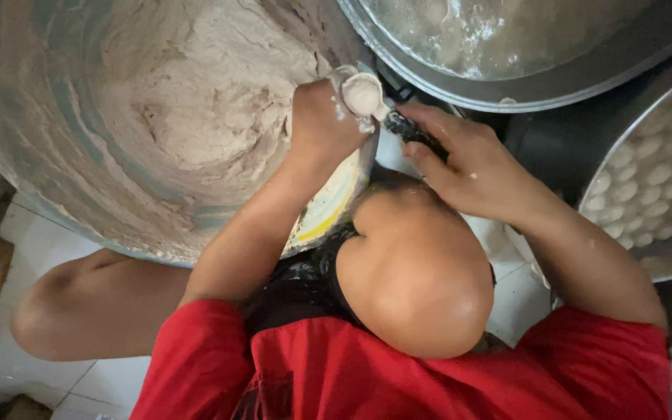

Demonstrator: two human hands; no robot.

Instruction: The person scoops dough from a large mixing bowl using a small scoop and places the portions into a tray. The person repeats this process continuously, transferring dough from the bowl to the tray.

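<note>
White floor tiles (110,381) lie under a big metal basin (33,155) of pale dough (196,101) at ten o'clock. A pot of cloudy water (507,39) sits at one o'clock, and a tray of dough balls (655,171) at three. The left hand (322,124) is fisted, squeezing dough out on top. The right hand (468,159) pinches a spoon (383,109), whose long axis runs from ten to four o'clock, bowl toward the fist.

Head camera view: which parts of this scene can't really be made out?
- Dark-handled spoon: the right hand wraps its handle.
- Pale lump of paste: the left hand hides its lower part.
- Big metal basin of greyish paste: cut off by the top and left edges.
- Metal tray of small white balls: cut by the right edge, blurred.
</note>
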